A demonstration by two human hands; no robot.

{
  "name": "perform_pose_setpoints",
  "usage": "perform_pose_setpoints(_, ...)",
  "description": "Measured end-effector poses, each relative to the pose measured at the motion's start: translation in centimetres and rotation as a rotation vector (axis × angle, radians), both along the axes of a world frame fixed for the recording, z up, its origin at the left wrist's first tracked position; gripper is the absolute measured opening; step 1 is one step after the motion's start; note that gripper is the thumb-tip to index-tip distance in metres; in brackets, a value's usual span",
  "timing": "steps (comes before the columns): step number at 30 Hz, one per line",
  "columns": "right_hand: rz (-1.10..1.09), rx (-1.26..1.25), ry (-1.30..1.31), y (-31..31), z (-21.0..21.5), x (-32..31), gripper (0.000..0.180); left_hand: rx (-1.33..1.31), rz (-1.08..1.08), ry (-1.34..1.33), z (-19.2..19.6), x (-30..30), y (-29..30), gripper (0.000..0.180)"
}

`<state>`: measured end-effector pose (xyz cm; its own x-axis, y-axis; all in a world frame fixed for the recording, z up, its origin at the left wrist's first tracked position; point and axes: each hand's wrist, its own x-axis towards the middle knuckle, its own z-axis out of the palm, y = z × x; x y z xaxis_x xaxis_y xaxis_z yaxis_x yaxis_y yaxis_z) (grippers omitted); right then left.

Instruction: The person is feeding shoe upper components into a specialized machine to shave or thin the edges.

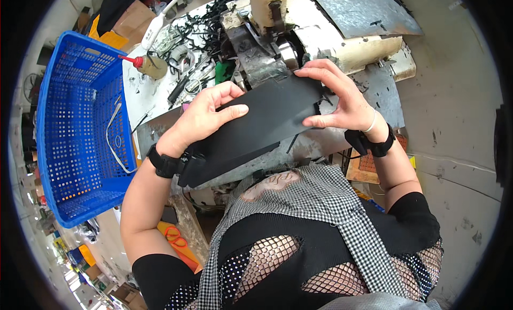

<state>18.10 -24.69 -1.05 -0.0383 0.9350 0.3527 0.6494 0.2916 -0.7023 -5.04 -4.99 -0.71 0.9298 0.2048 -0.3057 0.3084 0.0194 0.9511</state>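
Observation:
A long, smooth black sheet [262, 115] of leather-like material slants across the front of a machine [262, 48] with a metal plate and a small roller. My left hand [211, 115] is closed on the sheet's far left edge, thumb on top and the other fingers partly hidden behind it. At the sheet's right end, my right hand [342, 99] curves round it, fingertips at the far edge by the machine and thumb at the near edge. Another black layer shows beneath the sheet's lower left part. Both wrists carry black straps with small boxes.
A blue plastic basket [69, 123] stands at the left, with a pale cord in it. On the white worktop [136, 99] are a red-tipped bottle [152, 67] and a heap of black scrap strips [206, 32]. A metal sheet [368, 11] lies at the far right.

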Motion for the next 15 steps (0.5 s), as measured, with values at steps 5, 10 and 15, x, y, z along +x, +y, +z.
perform_pose_setpoints(5,-0.145,0.235,-0.268,0.2,-2.6,0.8,0.052,0.025,-0.063,0.111,0.2,2.3,1.1,0.014)
perform_pose_setpoints(10,-0.316,0.499,-0.546,1.3,-3.5,1.3,0.031,0.056,-0.105,0.190,-0.3,4.4,2.7,0.021)
perform_pose_setpoints(15,-0.315,0.458,-0.592,2.1,-4.7,1.2,0.034,0.156,-0.170,0.270,-1.1,5.0,5.2,0.023)
